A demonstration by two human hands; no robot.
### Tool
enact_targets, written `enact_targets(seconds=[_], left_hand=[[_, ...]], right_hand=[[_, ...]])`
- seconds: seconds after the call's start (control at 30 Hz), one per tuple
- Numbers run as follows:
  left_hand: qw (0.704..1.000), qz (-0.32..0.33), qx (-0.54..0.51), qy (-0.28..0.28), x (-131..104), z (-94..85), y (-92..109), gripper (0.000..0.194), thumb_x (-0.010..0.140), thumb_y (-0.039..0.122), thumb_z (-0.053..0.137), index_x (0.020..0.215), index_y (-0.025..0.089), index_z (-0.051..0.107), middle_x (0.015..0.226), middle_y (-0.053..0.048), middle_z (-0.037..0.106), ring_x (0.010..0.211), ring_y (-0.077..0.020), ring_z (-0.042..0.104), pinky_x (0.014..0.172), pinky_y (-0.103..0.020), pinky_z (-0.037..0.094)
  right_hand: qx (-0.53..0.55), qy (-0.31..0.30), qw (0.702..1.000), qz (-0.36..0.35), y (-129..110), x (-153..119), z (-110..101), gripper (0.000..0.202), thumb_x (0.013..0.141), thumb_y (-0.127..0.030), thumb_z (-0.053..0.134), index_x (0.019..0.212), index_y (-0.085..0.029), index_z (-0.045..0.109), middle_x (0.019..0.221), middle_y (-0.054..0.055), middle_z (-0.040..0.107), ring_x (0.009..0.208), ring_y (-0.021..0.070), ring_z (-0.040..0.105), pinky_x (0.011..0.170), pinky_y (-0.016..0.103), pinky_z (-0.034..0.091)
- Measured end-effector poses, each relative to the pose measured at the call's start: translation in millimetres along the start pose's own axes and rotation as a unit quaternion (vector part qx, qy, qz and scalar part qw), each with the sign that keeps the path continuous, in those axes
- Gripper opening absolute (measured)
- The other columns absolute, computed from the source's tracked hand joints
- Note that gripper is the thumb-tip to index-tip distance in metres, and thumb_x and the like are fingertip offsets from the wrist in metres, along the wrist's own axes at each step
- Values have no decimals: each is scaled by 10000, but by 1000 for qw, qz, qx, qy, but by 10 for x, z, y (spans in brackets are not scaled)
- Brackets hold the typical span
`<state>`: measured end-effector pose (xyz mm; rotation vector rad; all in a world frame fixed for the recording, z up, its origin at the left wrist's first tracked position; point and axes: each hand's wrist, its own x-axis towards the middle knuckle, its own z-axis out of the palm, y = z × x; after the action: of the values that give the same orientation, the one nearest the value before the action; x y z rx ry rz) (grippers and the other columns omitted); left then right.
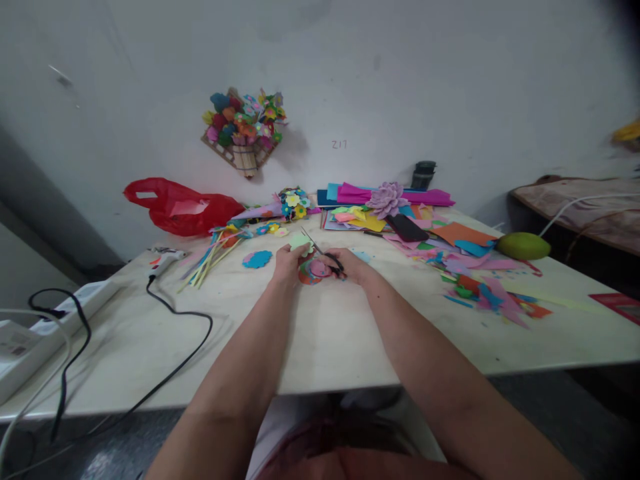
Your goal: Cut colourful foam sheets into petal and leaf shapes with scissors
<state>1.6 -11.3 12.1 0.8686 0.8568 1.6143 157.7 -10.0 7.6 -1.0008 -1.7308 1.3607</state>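
Observation:
Over the middle of the table, my left hand [288, 262] pinches a pale green scalloped paper piece [301, 244]. Black-handled scissors [336, 262] are in my right hand [351, 265], their blades pointing up and left beside the pale green paper. Whether the blades touch the paper I cannot tell. Just below and between the hands lies a round orange and pink paper piece [313, 272], partly covered by them. To the left of my left hand, a blue scalloped paper piece [257, 259] rests flat on the table.
A glue gun [165, 263] with a black cord and a white power strip [75, 310] occupy the left side. Behind them are a red plastic bag [185, 210] and thin sticks [215, 257]. Paper scraps [480, 287], a black phone [407, 228] and a green mango-shaped object [524, 246] lie right.

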Motion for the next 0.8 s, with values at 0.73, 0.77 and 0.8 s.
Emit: enact_targets(seconds=[0.73, 0.77, 0.8], left_hand=[[1000, 7, -1, 3, -7, 13, 4, 341, 450, 188, 782, 734, 117, 607, 686, -38, 640, 592, -141, 608, 609, -274, 475], [1000, 6, 0, 4, -10, 15, 5, 336, 454, 187, 781, 732, 120, 604, 684, -36, 639, 592, -140, 609, 608, -274, 475], [1000, 5, 0, 3, -14, 16, 7, 331, 459, 187, 780, 728, 122, 599, 684, -35, 638, 591, -140, 610, 608, -274, 475]], right_hand=[[4, -17, 1000, 0, -64, -43, 10, 288, 799, -422, 565, 742, -141, 548, 558, -10, 561, 366, 49, 453, 290, 157, 250], [4, -18, 1000, 0, -58, -39, 8, 287, 794, -423, 571, 743, -141, 549, 559, -10, 561, 367, 50, 454, 290, 157, 252], [2, -17, 1000, 0, -51, -34, 6, 288, 789, -423, 578, 737, -142, 548, 557, -10, 560, 365, 51, 453, 290, 158, 254]])
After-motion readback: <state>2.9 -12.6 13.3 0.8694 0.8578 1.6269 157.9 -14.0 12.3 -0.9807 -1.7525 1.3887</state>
